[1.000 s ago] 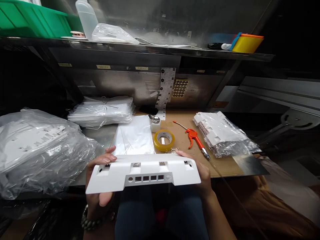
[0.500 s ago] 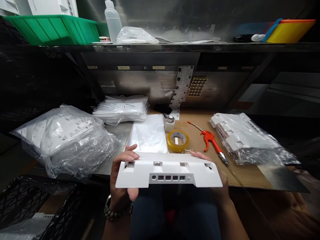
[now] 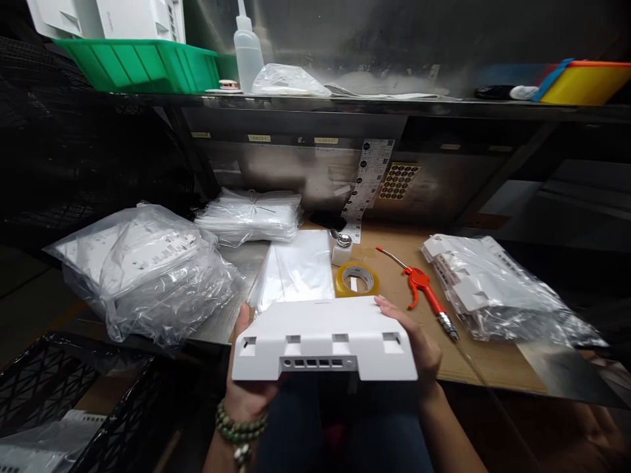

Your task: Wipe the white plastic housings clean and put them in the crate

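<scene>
Lower left, below the table's point(image 3: 557, 371) left end: black crate point(image 3: 29, 374), containing white parts under clear plastic. Above, at the left end of the shelf point(image 3: 365, 108): green bin point(image 3: 142, 69) with white casings point(image 3: 135, 20) rising past its rim. At the table's front-left corner: large clear bag point(image 3: 142, 269) of white parts, film crumpled. Toward the back edge, right of it: stack of clear sleeves point(image 3: 251, 220). On the shelf above these, a translucent bottle point(image 3: 249, 59), upright.

Left hand point(image 3: 249, 391), green bead bracelet point(image 3: 241, 427) at wrist: grasping the left end of the white housing point(image 3: 320, 322), palm partly beneath. The housing is held up at the middle of the table's front edge, row of ports facing the wearer. Behind it, flat pile of plastic bags point(image 3: 300, 266) on the table. Further right: small dispenser point(image 3: 342, 253) with metal top, lid tilted up; just in front, yellow tape roll point(image 3: 372, 279), lying flat. Right hand point(image 3: 419, 341): grasping the housing's right end, fingertips on its far top edge.

Right of the tape: red air gun point(image 3: 419, 279), nozzle toward the back edge, hose running off the front edge. Near the table's right edge: bagged white parts point(image 3: 488, 276). Shelf, right end: yellow container point(image 3: 586, 85).
</scene>
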{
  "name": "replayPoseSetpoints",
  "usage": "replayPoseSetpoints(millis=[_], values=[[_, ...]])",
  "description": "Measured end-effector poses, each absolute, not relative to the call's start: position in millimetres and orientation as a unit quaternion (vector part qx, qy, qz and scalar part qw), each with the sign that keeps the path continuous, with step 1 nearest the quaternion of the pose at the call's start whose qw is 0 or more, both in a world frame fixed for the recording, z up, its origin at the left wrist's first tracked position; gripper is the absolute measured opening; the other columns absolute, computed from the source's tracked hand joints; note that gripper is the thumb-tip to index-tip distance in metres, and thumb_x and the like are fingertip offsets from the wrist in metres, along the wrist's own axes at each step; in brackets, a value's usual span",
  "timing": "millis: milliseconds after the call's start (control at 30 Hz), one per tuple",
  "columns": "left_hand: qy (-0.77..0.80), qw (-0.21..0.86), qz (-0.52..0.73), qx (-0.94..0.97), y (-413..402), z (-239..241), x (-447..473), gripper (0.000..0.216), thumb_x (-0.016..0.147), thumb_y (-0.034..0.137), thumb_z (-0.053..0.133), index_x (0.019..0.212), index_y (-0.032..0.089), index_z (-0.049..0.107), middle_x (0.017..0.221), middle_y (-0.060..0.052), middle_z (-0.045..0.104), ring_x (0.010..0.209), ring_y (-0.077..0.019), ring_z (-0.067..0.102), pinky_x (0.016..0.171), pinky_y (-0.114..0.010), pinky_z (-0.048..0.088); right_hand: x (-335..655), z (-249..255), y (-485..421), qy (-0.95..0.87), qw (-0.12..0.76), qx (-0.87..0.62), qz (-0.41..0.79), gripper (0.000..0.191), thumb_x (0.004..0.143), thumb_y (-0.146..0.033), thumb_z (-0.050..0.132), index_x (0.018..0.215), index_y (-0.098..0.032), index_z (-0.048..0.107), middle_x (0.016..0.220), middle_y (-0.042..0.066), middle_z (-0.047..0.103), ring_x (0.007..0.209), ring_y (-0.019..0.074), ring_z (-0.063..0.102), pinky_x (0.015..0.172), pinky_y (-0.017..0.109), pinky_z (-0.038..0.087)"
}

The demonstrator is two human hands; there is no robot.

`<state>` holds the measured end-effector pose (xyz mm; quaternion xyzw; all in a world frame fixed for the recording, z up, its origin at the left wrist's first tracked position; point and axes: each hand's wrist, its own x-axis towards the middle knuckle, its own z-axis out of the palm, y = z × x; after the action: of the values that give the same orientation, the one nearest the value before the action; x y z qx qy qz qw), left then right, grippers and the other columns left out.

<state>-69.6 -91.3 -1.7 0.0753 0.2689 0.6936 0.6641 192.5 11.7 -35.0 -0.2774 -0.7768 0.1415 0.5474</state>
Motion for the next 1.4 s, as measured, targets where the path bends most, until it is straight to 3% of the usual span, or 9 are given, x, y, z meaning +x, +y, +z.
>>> replayPoseSetpoints(millis=[100,233,367,500,667,800,933,1100,1400], values=[[0.235,0.730,0.642,0.017,-98,10,-90,0.036,0.090,0.045,0.063,0.110,0.018,0.077,0.096,-0.007,0.082,0.074,-0.0279,0.078,0.062,-0.040,0.066,186,-28,36,-0.826,0.474,-0.270,0.145,0.041,0.100,-0.018,0.053,0.139,-0.028,0.058,0.140,0.006,0.067,0.126,0.0245,0.066,0.107,0.043,0.057],[0.314,0.621,0.708,-0.122,-101,35,-104,0.033,0.084,0.023,0.049,0.098,0.013,0.077,0.085,-0.014,0.081,0.076,-0.0316,0.079,0.069,-0.049,0.066,171,-11,92,-0.851,0.221,-0.463,0.116,0.027,0.102,-0.028,0.051,0.117,-0.021,0.073,0.127,0.010,0.073,0.127,0.0270,0.063,0.109,0.043,0.051],[0.362,0.505,0.763,-0.176,-104,50,-102,0.050,0.078,0.017,0.047,0.123,0.016,0.069,0.082,-0.012,0.081,0.069,-0.0338,0.078,0.059,-0.053,0.065,140,-3,135,-0.818,0.096,-0.557,0.108,0.020,0.095,-0.033,0.065,0.091,-0.016,0.075,0.101,0.014,0.076,0.113,0.0310,0.067,0.101,0.050,0.051],[0.370,0.458,0.798,-0.125,-110,51,-100,0.066,0.073,0.012,0.046,0.139,0.015,0.058,0.079,-0.012,0.081,0.065,-0.0344,0.077,0.052,-0.049,0.064,115,-10,147,-0.785,0.041,-0.605,0.131,0.027,0.091,-0.040,0.073,0.097,-0.014,0.070,0.103,0.006,0.073,0.101,0.0220,0.069,0.097,0.047,0.054],[0.381,0.433,0.800,-0.164,-115,55,-98,0.064,0.076,0.015,0.045,0.138,0.020,0.060,0.076,-0.006,0.080,0.059,-0.0301,0.075,0.052,-0.045,0.064,124,-1,127,-0.770,0.160,-0.596,0.161,0.022,0.095,-0.034,0.065,0.095,-0.014,0.071,0.110,0.013,0.073,0.103,0.0265,0.069,0.093,0.043,0.054],[0.397,0.401,0.803,-0.190,-109,65,-87,0.057,0.077,0.019,0.045,0.130,0.023,0.067,0.079,-0.003,0.081,0.052,-0.0242,0.071,0.050,-0.040,0.064,138,25,72,-0.749,0.338,-0.542,0.177,0.038,0.108,-0.039,0.036,0.127,-0.018,0.061,0.127,0.011,0.067,0.111,0.0189,0.067,0.094,0.033,0.054],[0.398,0.386,0.811,-0.187,-104,67,-75,0.058,0.070,0.020,0.046,0.123,0.026,0.070,0.077,-0.002,0.080,0.042,-0.0218,0.064,0.045,-0.039,0.061,128,47,16,-0.716,0.540,-0.378,0.230,0.021,0.100,-0.031,0.062,0.118,-0.024,0.069,0.116,0.005,0.070,0.107,0.0185,0.067,0.091,0.032,0.054],[0.394,0.374,0.818,-0.188,-109,64,-64,0.061,0.068,0.019,0.051,0.126,0.027,0.068,0.078,-0.001,0.079,0.040,-0.0213,0.060,0.041,-0.040,0.060,111,51,2,-0.732,0.555,-0.337,0.207,0.018,0.094,-0.017,0.069,0.112,-0.020,0.072,0.104,0.005,0.071,0.095,0.0168,0.067,0.083,0.030,0.055],[0.374,0.374,0.839,-0.128,-108,59,-52,0.075,0.060,0.015,0.050,0.133,0.025,0.063,0.080,-0.003,0.078,0.040,-0.0207,0.060,0.045,-0.039,0.061,99,46,-12,-0.770,0.511,-0.332,0.188,0.011,0.094,-0.016,0.067,0.103,-0.018,0.074,0.096,0.006,0.065,0.086,0.0173,0.063,0.078,0.032,0.051]])
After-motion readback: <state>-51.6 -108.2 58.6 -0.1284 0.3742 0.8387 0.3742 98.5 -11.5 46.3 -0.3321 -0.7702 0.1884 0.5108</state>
